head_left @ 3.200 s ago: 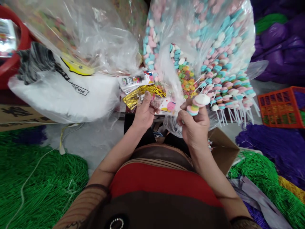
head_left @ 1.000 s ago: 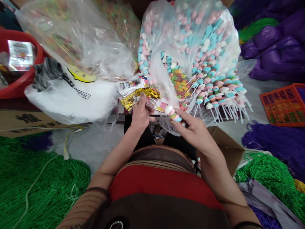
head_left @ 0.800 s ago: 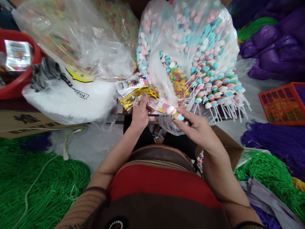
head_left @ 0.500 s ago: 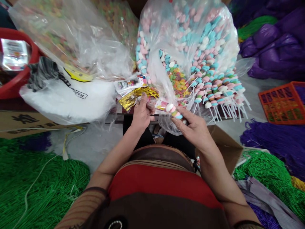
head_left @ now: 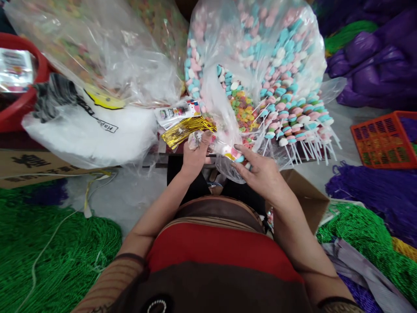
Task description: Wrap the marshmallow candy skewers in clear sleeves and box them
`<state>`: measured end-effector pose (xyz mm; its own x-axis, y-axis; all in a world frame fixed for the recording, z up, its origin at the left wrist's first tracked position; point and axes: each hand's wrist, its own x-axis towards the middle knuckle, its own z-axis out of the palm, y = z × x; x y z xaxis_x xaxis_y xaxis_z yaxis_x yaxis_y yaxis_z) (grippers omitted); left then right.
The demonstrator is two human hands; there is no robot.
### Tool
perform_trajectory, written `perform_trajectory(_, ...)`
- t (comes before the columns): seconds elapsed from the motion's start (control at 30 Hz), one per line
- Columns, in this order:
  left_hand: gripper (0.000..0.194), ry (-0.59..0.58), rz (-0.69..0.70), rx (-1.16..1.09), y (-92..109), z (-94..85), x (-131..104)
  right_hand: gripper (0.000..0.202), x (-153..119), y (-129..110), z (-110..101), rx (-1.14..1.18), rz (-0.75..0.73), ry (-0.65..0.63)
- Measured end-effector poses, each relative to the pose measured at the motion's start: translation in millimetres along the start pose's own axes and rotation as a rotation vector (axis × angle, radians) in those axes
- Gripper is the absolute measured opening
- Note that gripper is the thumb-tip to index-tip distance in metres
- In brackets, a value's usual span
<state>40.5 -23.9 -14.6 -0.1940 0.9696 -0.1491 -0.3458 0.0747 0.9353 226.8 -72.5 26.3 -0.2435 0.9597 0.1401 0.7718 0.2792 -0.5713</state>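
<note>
My left hand (head_left: pixel 195 154) pinches a small clear printed wrapper (head_left: pixel 215 142) between thumb and fingers. A candy skewer (head_left: pixel 235 154) of pink, yellow and blue pieces lies partly inside that wrapper, and my right hand (head_left: pixel 259 170) grips its right end. Just behind my left hand are gold twist ties (head_left: pixel 185 131) and a stack of printed wrappers (head_left: pixel 177 114). Ring candies (head_left: pixel 243 111) show in an open bag behind the skewer. Finished-looking candy skewers with white sticks (head_left: pixel 295 121) are piled to the right of my right hand.
Large clear bags of candy (head_left: pixel 224 26) stand at the back. A white plastic bag (head_left: pixel 94 139) and a red basin (head_left: pixel 42 69) are at the left. An orange crate (head_left: pixel 379 141), green cords (head_left: pixel 61 248) and an open cardboard box (head_left: pixel 302 198) surround the work surface.
The wrapper has moved right over the candy skewer, which was outside it before. My left hand has shifted slightly right, and my right hand keeps its grip.
</note>
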Motion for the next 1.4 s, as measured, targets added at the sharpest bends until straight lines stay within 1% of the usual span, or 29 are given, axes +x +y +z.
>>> perform_trajectory(0.07, 0.05, -0.008, -0.019, 0.006, 0, 0.0, -1, 0.063, -1, 0, 3, 0.06, 0.054, -0.048)
perform_trajectory(0.1, 0.05, -0.006, -0.036, -0.012, -1, 0.1, 0, 0.068, -1, 1, 4, 0.124, 0.082, -0.067)
perform_trajectory(0.17, 0.049, -0.004, -0.094, -0.071, -2, 0.0, 3, 0.075, -2, 4, 3, 0.327, 0.126, -0.12)
perform_trajectory(0.23, 0.047, -0.022, -0.175, -0.134, -4, -1.0, 8, 0.08, -4, 6, -1, 0.577, 0.142, -0.201)
perform_trajectory(0.3, 0.045, -0.044, -0.246, -0.184, -6, -2.7, 13, 0.079, -8, 7, -9, 0.776, 0.142, -0.271)
perform_trajectory(0.37, 0.042, -0.051, -0.282, -0.224, -7, -4.3, 16, 0.071, -13, 6, -19, 0.862, 0.15, -0.285)
perform_trajectory(0.47, 0.037, -0.025, -0.269, -0.285, -8, -6.1, 19, 0.057, -19, 3, -29, 0.829, 0.188, -0.245)
perform_trajectory(0.57, 0.034, 0.025, -0.223, -0.328, -5, -7.0, 22, 0.045, -22, 2, -33, 0.649, 0.234, -0.186)
perform_trajectory(0.7, 0.034, 0.084, -0.175, -0.329, 1, -7.7, 23, 0.031, -25, 5, -27, 0.282, 0.245, -0.038)
perform_trajectory(0.77, 0.034, 0.094, -0.151, -0.307, 3, -7.1, 21, 0.025, -27, 6, -20, 0.177, 0.227, 0.065)
perform_trajectory(0.8, 0.035, 0.091, -0.141, -0.298, 3, -6.3, 19, 0.025, -29, 6, -16, 0.168, 0.219, 0.124)
perform_trajectory(0.9, 0.04, 0.037, -0.116, -0.281, 7, -1.9, 12, 0.026, -34, 3, 0, 0.274, 0.218, 0.264)
perform_trajectory(1.0, 0.045, -0.027, -0.073, -0.279, 15, 6.1, 5, 0.026, -39, -2, 17, 0.391, 0.25, 0.341)
perform_trajectory(1.07, 0.043, -0.062, -0.058, -0.31, 24, 13.5, 1, 0.029, -41, -4, 26, 0.437, 0.279, 0.388)
perform_trajectory(1.13, 0.04, -0.106, -0.073, -0.366, 33, 22.4, -4, 0.033, -43, -6, 32, 0.503, 0.309, 0.417)
perform_trajectory(1.2, 0.039, -0.143, -0.103, -0.411, 40, 31.7, -10, 0.038, -44, -9, 37, 0.647, 0.353, 0.406)
perform_trajectory(1.33, 0.034, -0.198, -0.144, -0.394, 46, 46.3, -24, 0.044, -41, -14, 41, 1.073, 0.452, 0.263)
perform_trajectory(1.4, 0.031, -0.221, -0.123, -0.361, 49, 50.3, -27, 0.043, -41, -14, 40, 1.2, 0.455, 0.209)
